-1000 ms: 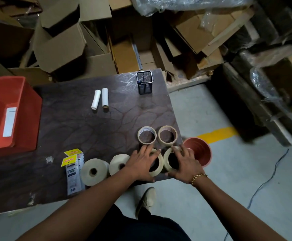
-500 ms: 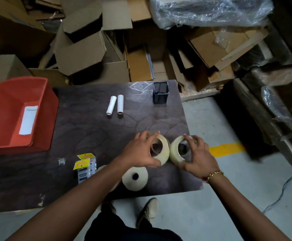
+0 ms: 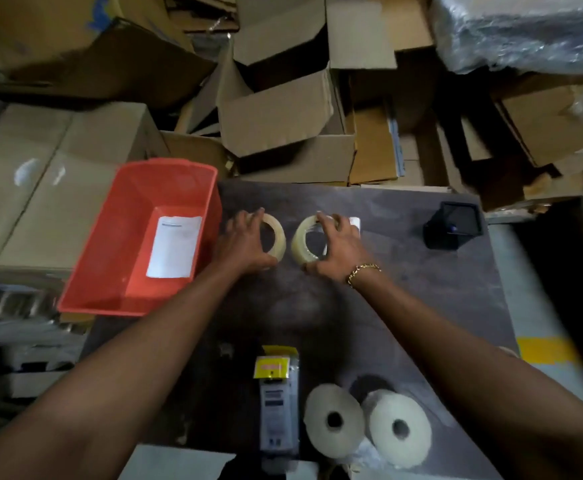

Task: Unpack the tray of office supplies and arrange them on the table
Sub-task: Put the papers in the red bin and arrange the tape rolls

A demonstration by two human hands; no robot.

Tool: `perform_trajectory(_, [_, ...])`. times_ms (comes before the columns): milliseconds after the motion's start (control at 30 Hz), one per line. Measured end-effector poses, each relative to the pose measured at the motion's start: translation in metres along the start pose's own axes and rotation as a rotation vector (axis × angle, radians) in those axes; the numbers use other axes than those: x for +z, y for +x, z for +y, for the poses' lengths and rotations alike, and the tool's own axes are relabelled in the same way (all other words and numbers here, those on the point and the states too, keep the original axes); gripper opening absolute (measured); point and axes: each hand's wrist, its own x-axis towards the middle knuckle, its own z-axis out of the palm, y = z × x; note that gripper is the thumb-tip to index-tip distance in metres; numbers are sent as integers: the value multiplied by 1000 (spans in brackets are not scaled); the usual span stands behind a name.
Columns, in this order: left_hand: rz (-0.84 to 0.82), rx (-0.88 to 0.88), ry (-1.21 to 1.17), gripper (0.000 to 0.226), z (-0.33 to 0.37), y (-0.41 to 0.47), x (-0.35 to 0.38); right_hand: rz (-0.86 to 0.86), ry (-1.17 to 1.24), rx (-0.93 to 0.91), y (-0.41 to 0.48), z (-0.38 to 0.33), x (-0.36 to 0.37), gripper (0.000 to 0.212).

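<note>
My left hand (image 3: 243,242) grips a clear tape roll (image 3: 276,235) near the far edge of the dark table (image 3: 421,299), just right of the red tray (image 3: 110,292). My right hand (image 3: 338,247) grips a second clear tape roll (image 3: 302,242) beside it. Both rolls are tilted on edge, a small gap between them. A white tube end (image 3: 355,221) peeks out behind my right hand. The tray holds only a white sheet (image 3: 174,245).
A black mesh pen holder (image 3: 453,228) stands at the far right. Two white paper rolls (image 3: 333,419) (image 3: 399,427) and a packaged item with a yellow label (image 3: 278,403) lie near the front edge. Cardboard boxes (image 3: 283,112) pile up behind the table.
Both hands have carried the two tape rolls from the table's front right to the far side next to the red tray. The view has swung with them.
</note>
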Motion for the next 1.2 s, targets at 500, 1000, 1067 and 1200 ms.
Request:
perform_trajectory(500, [-139, 29, 175, 119, -44, 90, 12, -87, -156, 114, 100, -27, 54, 117])
perform_trajectory(1000, [-325, 345, -34, 55, 110, 57, 59, 77, 148, 337, 38, 73, 34, 41])
perform_trajectory(1067, [-360, 301, 71, 55, 125, 62, 68, 11, 148, 311, 38, 80, 33, 39])
perform_trajectory(1200, [-312, 183, 96, 56, 138, 65, 85, -68, 101, 272, 40, 85, 30, 43])
